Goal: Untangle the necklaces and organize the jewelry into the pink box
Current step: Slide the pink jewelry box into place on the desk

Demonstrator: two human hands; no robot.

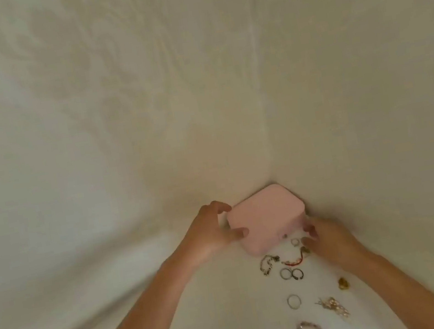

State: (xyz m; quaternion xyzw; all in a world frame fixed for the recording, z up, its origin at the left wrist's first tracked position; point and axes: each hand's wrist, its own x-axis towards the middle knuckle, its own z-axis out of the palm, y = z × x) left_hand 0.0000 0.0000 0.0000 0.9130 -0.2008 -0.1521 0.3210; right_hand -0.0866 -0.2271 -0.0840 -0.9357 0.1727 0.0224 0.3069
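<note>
My left hand point(213, 230) grips the closed pink box point(266, 215); my right hand's point(328, 236) hold I cannot tell. Best: steady it, open slowly.

2 bare forearms forward, left hand point(213, 231) in clasp, right hand point(329, 240) palm-down.

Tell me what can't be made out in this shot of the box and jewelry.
Head view only.
Inside of the box: hidden by its shut lid.
Right hand fingertips: blurred; whether they touch the box is unclear.
Bracelet: cut off by the bottom edge.
Gold cluster: too small and blurred to tell tangles.
</note>
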